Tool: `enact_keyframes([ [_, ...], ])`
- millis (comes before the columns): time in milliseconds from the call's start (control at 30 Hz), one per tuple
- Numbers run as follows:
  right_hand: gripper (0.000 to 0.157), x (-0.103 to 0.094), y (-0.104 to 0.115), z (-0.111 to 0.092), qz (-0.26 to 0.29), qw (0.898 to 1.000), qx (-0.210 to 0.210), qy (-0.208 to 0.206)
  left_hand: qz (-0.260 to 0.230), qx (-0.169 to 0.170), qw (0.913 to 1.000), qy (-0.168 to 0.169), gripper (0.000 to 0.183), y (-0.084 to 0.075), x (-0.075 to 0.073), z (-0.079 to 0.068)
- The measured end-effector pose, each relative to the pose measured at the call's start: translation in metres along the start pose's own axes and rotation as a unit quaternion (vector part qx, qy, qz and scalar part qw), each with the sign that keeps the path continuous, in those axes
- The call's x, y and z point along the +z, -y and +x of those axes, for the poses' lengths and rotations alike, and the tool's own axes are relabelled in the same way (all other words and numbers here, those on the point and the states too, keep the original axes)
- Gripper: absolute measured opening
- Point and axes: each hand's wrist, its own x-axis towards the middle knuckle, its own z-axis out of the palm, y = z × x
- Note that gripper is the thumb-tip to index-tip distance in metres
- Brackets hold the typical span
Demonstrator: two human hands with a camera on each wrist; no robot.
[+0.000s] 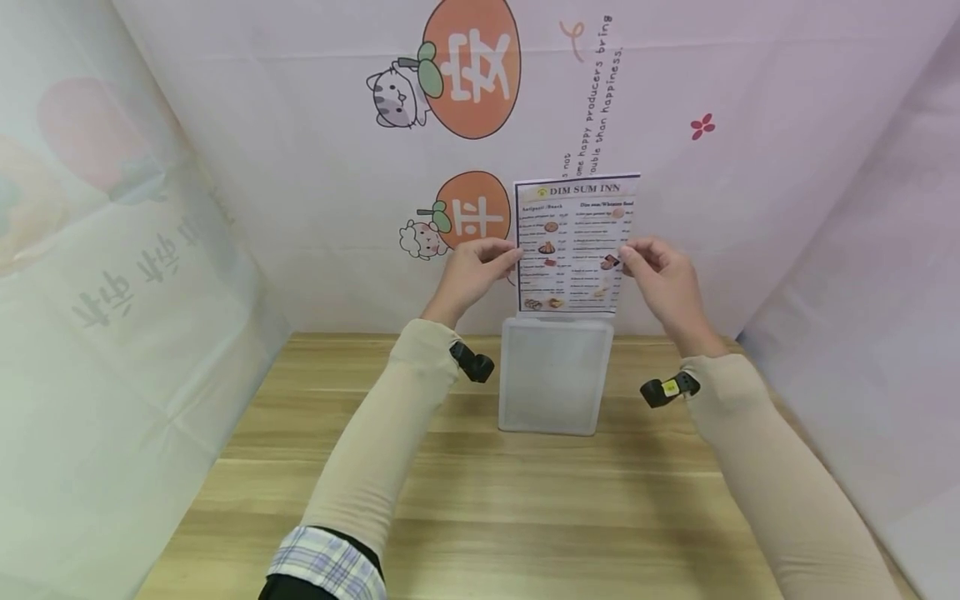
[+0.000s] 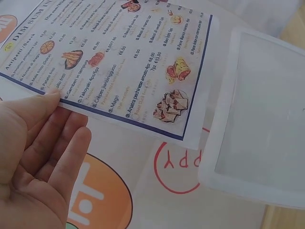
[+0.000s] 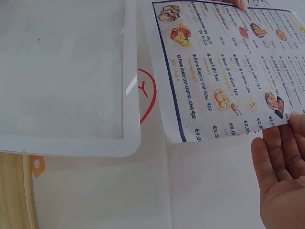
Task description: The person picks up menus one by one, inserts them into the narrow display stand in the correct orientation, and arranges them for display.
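Both hands hold up a printed paper menu headed "DIM SUM INN", with food pictures and prices. My left hand pinches its left edge between thumb and fingers; the left wrist view shows this hand with the thumb on the printed face. At the opposite edge my right hand pinches the sheet, and in the right wrist view that hand is partly cut off. Just below the menu stands a flat, translucent white plastic case, upright on the table, its top rim close to the paper's bottom edge.
The wooden table ends at a printed cloth backdrop behind the case. Cloth walls rise on the left and on the right. Each wrist carries a small black camera.
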Motion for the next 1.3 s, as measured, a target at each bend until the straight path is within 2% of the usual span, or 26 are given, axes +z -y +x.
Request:
enact_keyframes([
  [667, 0.047, -0.006, -0.001, 0.0, -0.019, 1.0, 0.016, 0.002, -0.004, -0.009, 0.9999, 0.008, 0.026, 0.004, 0.004, 0.0],
  [1300, 0.049, -0.003, -0.003, 0.001, -0.015, 0.999, 0.023, 0.026, -0.024, -0.013, 0.9996, 0.004, 0.027, 0.013, 0.004, -0.002],
])
